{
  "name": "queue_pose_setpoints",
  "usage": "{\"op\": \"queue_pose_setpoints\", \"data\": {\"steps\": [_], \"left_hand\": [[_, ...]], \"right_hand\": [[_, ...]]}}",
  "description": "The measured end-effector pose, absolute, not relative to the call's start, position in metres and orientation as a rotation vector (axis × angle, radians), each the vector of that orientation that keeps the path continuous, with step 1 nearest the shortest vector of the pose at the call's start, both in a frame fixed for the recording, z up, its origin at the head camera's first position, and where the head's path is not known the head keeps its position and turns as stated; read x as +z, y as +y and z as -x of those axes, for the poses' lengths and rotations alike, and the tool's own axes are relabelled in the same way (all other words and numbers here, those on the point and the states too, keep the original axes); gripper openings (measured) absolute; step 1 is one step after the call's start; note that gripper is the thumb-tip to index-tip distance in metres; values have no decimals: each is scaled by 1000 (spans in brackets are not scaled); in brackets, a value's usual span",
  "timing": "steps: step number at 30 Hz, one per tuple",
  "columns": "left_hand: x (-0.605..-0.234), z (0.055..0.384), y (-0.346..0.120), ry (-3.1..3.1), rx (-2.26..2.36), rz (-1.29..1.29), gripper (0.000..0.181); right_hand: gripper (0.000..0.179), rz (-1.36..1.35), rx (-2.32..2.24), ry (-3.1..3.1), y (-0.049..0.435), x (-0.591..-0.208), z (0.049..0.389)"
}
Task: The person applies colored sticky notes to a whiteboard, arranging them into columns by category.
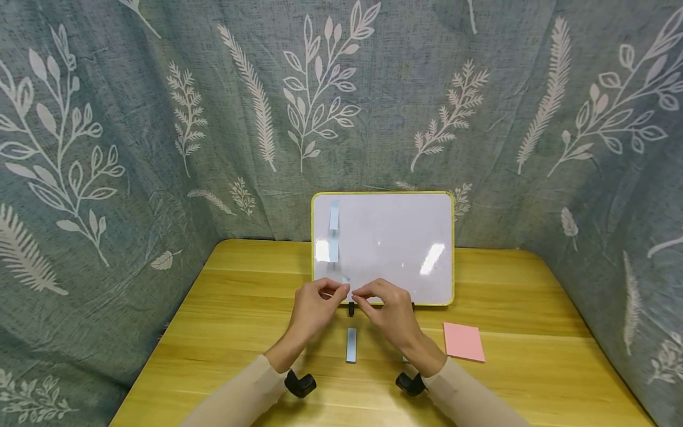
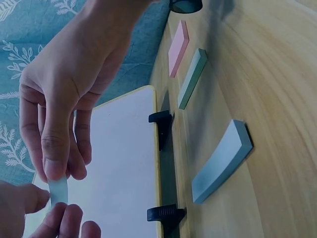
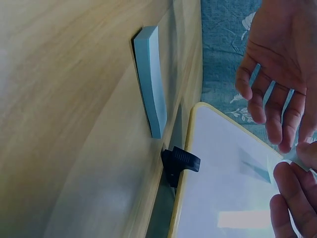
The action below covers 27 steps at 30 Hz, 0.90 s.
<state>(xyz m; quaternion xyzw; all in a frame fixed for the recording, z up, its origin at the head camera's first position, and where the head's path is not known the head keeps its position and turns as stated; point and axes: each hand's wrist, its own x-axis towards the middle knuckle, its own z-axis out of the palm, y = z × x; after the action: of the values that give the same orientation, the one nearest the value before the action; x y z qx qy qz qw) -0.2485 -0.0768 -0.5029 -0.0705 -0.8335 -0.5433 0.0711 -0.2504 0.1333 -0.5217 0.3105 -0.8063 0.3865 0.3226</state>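
My left hand [image 1: 313, 305] and right hand [image 1: 392, 308] meet in front of the lower edge of a whiteboard [image 1: 389, 243]. Between them is a small pale sticky note strip [image 2: 58, 191], pinched from both sides by thumbs and fingers. Two light blue sticky strips, an upper one [image 1: 334, 214] and a lower one [image 1: 333, 250], are stuck in a column on the board's left side. Below the hands, a narrow blue sticky note pad [image 1: 351, 345] lies on the table. A green pad [image 2: 192, 79] is mostly hidden by my right wrist in the head view.
A square pink sticky note pad [image 1: 464, 342] lies to the right on the wooden table [image 1: 256, 296]. Black clips [image 2: 166, 213] hold the yellow-framed board upright along its bottom edge. Behind it hangs a leaf-patterned curtain [image 1: 384, 89].
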Motion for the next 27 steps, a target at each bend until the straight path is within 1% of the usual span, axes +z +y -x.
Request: {"op": "queue_pose_setpoints", "data": {"steps": [4,5,6,9,12,13,17,22,27], "left_hand": [[-510,254,-80,-2456,-1674,276,25],[-513,256,-81,-2441,-1682,299,26],[-525,264,-83,-2399,-1680,357,29],[-530,267,-84,-2373,-1685,396,30],[-525,263,-82,-2403,-1674,358,26],[-513,256,-81,-2444,-1668,306,23],[-504,249,-79,-2502,-1592,236,18],[-502,251,-85,-2532,-1589,166,14],[-504,254,-95,-2537,-1604,207,15]], "right_hand": [[17,-841,1016,-2099,133,-524,251],[17,-848,1020,-2097,133,-524,251],[17,-856,1025,-2094,133,-524,251],[16,-871,1032,-2097,132,-524,250],[16,-874,1033,-2104,132,-525,250],[16,-876,1034,-2106,132,-524,250],[18,-879,1059,-2115,133,-523,249],[22,-852,1136,-2169,135,-518,248],[23,-763,1259,-2280,135,-513,247]]}}
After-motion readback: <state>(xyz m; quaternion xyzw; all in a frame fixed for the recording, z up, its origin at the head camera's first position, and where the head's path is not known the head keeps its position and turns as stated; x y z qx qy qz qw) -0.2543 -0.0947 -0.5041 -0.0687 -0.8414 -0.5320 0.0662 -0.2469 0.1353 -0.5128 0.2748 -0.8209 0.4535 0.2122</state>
